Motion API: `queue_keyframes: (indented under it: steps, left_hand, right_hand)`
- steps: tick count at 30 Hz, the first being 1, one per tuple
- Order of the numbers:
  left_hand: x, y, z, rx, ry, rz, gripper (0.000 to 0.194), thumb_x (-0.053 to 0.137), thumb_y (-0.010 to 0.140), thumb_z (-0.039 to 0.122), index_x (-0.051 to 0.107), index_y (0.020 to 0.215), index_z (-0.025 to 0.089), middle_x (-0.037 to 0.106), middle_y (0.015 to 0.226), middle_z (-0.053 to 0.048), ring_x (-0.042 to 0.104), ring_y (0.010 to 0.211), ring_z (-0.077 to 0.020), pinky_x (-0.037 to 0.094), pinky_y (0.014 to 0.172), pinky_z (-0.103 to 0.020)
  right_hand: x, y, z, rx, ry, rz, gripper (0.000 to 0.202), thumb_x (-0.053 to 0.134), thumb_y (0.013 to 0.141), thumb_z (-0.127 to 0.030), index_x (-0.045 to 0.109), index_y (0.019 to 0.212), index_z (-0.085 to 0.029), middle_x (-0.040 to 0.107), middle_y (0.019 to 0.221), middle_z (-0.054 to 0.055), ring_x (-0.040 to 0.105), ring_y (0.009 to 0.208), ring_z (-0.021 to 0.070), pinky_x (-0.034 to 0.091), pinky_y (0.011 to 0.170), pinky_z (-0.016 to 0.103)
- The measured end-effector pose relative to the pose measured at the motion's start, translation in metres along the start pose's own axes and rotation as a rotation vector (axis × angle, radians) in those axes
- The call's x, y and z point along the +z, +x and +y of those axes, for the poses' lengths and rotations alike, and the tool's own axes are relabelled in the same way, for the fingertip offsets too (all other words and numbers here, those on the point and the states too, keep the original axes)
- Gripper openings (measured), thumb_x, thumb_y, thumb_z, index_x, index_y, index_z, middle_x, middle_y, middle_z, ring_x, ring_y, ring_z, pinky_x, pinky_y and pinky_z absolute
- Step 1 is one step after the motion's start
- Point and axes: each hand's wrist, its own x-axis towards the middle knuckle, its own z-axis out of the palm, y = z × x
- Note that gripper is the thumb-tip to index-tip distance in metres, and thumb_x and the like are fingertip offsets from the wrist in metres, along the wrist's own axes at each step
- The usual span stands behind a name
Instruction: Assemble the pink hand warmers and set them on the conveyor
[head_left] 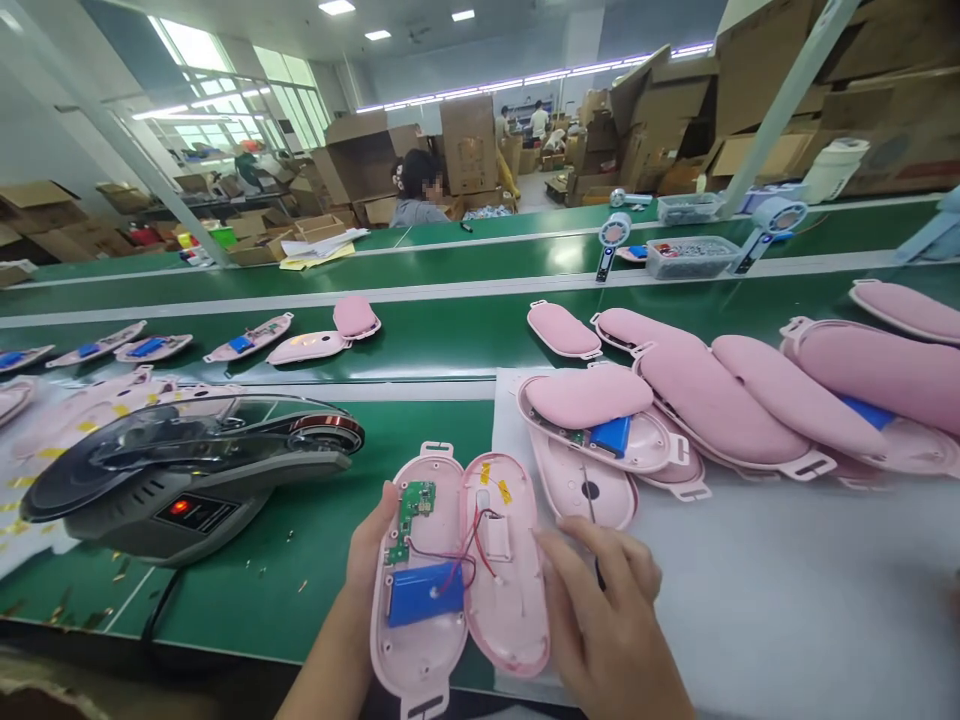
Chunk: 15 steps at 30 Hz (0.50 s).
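Observation:
An opened pink plastic case lies spread in front of me. Its left shell (382, 640) carries a green circuit board (409, 510) and a blue battery pack (426, 594). My left hand (369, 560) grips this shell by its outer edge, thumb on the rim. Red and black wires run across to the right shell (510, 625), where a small white block (497, 537) and yellow tape strips (504, 490) sit. My right hand (607, 600) is closed at that shell's right edge, a thin pointed metal tool (588, 492) sticking up from its fingers. Its lower part is mostly hidden.
On the left stands a grey tape dispenser (217, 490) with a lit red switch. Pink cases (720, 400) are piled at the right, and several open shells (247, 338) lie on the green belt (442, 345). Handheld fans (613, 240) stand farther back. A person (420, 195) sits beyond.

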Motion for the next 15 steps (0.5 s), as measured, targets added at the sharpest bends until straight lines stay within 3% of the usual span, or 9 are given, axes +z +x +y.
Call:
queue_keyframes:
  steps: [4, 9, 12, 15]
  left_hand:
    - [-0.001, -0.008, 0.000, 0.000, -0.035, 0.062, 0.061, 0.047, 0.088, 0.053, 0.052, 0.133, 0.012, 0.069, 0.115, -0.017, 0.063, 0.108, -0.0375, 0.041, 0.099, -0.055]
    - [-0.004, -0.009, 0.001, -0.032, -0.036, 0.013, 0.059, 0.043, 0.092, 0.047, 0.051, 0.132, 0.005, 0.072, 0.109, -0.018, 0.063, 0.109, -0.0346, 0.040, 0.102, -0.049]
    - [0.001, -0.006, 0.002, -0.047, -0.055, -0.003, 0.061, 0.049, 0.089, 0.047, 0.057, 0.124, -0.001, 0.073, 0.102, -0.021, 0.064, 0.107, -0.0355, 0.041, 0.100, -0.046]
    - [0.008, -0.003, 0.004, -0.085, -0.079, 0.049, 0.058, 0.051, 0.087, 0.046, 0.061, 0.118, -0.003, 0.075, 0.094, -0.020, 0.066, 0.102, -0.0355, 0.044, 0.095, -0.044]
  right_hand:
    - [0.002, 0.014, -0.010, -0.123, 0.099, -0.141, 0.032, 0.046, 0.084, -0.006, 0.058, 0.110, -0.019, 0.060, 0.093, 0.008, 0.053, 0.085, 0.0210, 0.040, 0.077, 0.035]
    - [0.010, 0.026, -0.011, -0.176, 0.053, -0.437, 0.064, 0.043, 0.074, 0.006, 0.052, 0.127, -0.028, 0.057, 0.090, 0.006, 0.052, 0.073, 0.0187, 0.043, 0.063, 0.030]
    - [0.009, 0.040, -0.006, -0.234, 0.048, -0.597, 0.060, 0.051, 0.068, 0.006, 0.062, 0.113, -0.031, 0.055, 0.091, 0.006, 0.053, 0.074, 0.0181, 0.043, 0.061, 0.027]
    - [0.008, 0.053, -0.003, -0.266, 0.002, -0.678, 0.049, 0.056, 0.066, 0.007, 0.068, 0.094, -0.031, 0.054, 0.087, 0.004, 0.050, 0.071, 0.0163, 0.039, 0.057, 0.025]
